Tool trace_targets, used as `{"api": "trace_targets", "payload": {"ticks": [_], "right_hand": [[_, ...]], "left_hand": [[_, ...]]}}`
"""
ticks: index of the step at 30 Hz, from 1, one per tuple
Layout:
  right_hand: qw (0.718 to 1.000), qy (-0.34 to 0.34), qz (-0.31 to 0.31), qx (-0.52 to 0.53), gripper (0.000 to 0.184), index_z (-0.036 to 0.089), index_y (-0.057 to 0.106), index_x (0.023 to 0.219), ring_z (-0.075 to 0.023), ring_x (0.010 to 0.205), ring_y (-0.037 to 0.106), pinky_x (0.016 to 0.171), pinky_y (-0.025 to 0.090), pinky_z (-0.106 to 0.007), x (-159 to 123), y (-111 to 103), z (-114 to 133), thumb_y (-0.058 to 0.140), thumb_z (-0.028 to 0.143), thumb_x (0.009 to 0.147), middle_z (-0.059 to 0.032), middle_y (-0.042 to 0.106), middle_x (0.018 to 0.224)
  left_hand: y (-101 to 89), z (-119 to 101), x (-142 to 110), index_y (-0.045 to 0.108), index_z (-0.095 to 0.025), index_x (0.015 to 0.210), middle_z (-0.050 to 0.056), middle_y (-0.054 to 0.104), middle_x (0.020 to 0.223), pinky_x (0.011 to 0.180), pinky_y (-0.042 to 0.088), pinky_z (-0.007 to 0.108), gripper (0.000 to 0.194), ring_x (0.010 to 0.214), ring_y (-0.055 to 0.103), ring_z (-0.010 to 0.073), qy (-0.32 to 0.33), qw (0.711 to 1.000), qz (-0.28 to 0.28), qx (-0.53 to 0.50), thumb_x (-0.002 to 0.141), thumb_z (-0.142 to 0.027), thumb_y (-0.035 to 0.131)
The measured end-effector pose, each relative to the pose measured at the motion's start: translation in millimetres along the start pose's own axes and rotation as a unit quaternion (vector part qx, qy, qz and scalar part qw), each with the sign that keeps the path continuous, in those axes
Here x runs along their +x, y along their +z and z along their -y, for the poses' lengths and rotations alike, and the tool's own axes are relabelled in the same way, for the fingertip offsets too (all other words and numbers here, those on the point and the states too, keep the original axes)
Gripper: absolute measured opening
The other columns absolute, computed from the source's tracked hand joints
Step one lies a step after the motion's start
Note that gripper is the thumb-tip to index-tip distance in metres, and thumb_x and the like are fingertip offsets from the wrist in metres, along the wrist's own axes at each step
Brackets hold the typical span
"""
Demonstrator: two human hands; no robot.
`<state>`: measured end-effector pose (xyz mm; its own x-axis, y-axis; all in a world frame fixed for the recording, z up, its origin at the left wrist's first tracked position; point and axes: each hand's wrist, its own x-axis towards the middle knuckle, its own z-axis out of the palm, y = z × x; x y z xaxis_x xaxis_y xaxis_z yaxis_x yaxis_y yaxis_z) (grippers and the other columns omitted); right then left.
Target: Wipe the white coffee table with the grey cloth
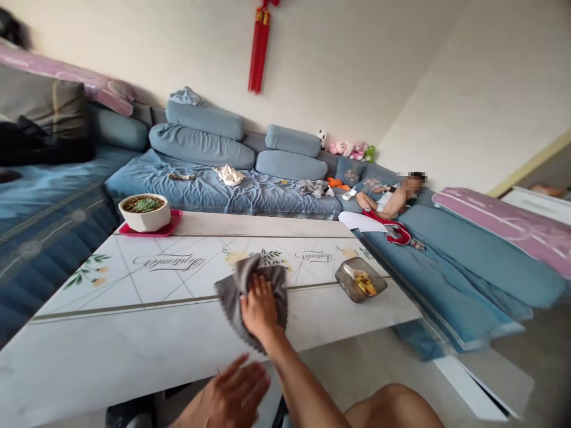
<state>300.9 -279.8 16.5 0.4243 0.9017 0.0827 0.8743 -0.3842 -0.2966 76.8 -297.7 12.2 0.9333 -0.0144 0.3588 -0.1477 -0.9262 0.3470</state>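
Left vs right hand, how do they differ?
- Contact: the right hand lies palm down on the gray cloth; the left hand is off it, with nothing visible in it.
- Place: the right hand is over the table; the left hand appears lower in frame, around the table's near edge.
- Sharpness: the left hand looks more blurred than the right hand.

Shared: both are bare.

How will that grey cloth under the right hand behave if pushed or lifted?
The grey cloth is probably floppy: it rises in soft folds around the right hand. Pushed, it may bunch up, since its edges spread loosely on the table. It looks thin, so likely light.
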Motion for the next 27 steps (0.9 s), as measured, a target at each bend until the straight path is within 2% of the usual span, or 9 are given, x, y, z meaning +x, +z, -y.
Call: {"api": "trace_targets", "payload": {"ticks": [3,5,8,11,14,16,21,24,27], "right_hand": [[0.991,-0.112,0.058,0.054,0.07,0.02,0.042,0.175,-0.0327,0.172,0.026,0.141,0.022,-0.052,-26,12,51,0.061,0.04,0.111,-0.0074,0.031,0.183],[0.978,-0.169,0.092,0.078,0.079,0.025,0.041,0.176,-0.0314,0.171,0.028,0.141,0.022,-0.048,-39,1,54,0.071,0.037,0.104,-0.0042,0.029,0.183],[0.964,-0.206,0.142,0.093,0.09,0.022,0.039,0.177,-0.0244,0.168,0.036,0.137,0.029,-0.032,-52,-38,13,0.08,0.04,0.098,-0.007,0.03,0.183],[0.97,-0.162,0.161,0.079,0.072,0.02,0.054,0.169,-0.0213,0.16,0.05,0.128,0.039,-0.025,-70,-85,-53,0.075,0.036,0.102,-0.009,0.047,0.177],[0.99,-0.025,0.139,0.013,0.036,0.016,0.08,0.134,-0.029,0.135,0.072,0.115,0.052,-0.037,-91,-124,-105,0.054,0.021,0.11,-0.0173,0.078,0.141],[0.99,0.072,0.113,-0.045,0.041,0.012,0.083,0.115,-0.0342,0.116,0.08,0.1,0.057,-0.042,-98,-144,-119,0.043,0.019,0.113,-0.0222,0.083,0.116],[0.98,0.143,0.07,-0.118,0.042,0.018,0.076,0.122,-0.0295,0.116,0.079,0.089,0.053,-0.035,-92,-164,-105,0.036,0.026,0.119,-0.0155,0.083,0.122],[0.979,0.129,0.1,-0.124,0.042,0.017,0.077,0.118,-0.0296,0.111,0.08,0.084,0.053,-0.035,-93,-162,-95,0.035,0.024,0.119,-0.0141,0.084,0.115],[0.98,0.084,0.146,-0.104,0.041,0.016,0.077,0.115,-0.0291,0.103,0.081,0.082,0.053,-0.036,-106,-152,-103,0.036,0.019,0.117,-0.0133,0.083,0.11]], "left_hand": [[-8.8,43,16,0.061,-0.025,0.162,0.013,0.065,0.162,0.132,0.048,0.055,0.051,0.153,0.06,0.0313,-0.072,0.989,-0.067,0.107,0.113,-0.027,0.047],[-2.4,70,18,0.059,-0.023,0.164,0.016,0.062,0.165,0.128,0.051,0.059,0.053,0.154,0.058,0.0339,-0.176,0.962,-0.118,0.172,0.115,-0.036,0.043],[21.8,92,17,0.056,-0.016,0.165,0.022,0.06,0.165,0.123,0.053,0.066,0.06,0.157,0.055,0.0398,-0.313,0.917,-0.133,0.208,0.115,-0.043,0.034],[48.6,82,38,0.054,-0.007,0.165,0.029,0.048,0.173,0.13,0.043,0.068,0.073,0.163,0.046,0.0448,-0.352,0.9,-0.117,0.231,0.113,-0.057,0.041],[72.7,53,98,0.05,-0.011,0.169,0.026,0.037,0.18,0.136,0.037,0.065,0.083,0.168,0.038,0.0443,-0.301,0.93,-0.072,0.199,0.107,-0.066,0.056],[88.6,32,154,0.05,-0.019,0.17,0.021,0.035,0.182,0.136,0.036,0.065,0.084,0.169,0.035,0.044,-0.229,0.962,-0.024,0.144,0.103,-0.067,0.063],[113.4,-3,255,0.046,-0.011,0.171,0.021,0.049,0.174,0.139,0.036,0.053,0.071,0.165,0.045,0.0363,-0.034,0.995,0.074,0.059,0.109,-0.042,0.06],[103.8,0,220,0.046,-0.01,0.17,0.021,0.049,0.174,0.14,0.036,0.051,0.069,0.166,0.044,0.0347,-0.008,0.996,0.065,0.056,0.108,-0.036,0.06],[68.4,28,103,0.032,-0.016,0.178,0.017,0.036,0.182,0.137,0.042,0.053,0.079,0.17,0.037,0.0338,-0.067,0.992,0.032,0.101,0.107,-0.035,0.06]]}}
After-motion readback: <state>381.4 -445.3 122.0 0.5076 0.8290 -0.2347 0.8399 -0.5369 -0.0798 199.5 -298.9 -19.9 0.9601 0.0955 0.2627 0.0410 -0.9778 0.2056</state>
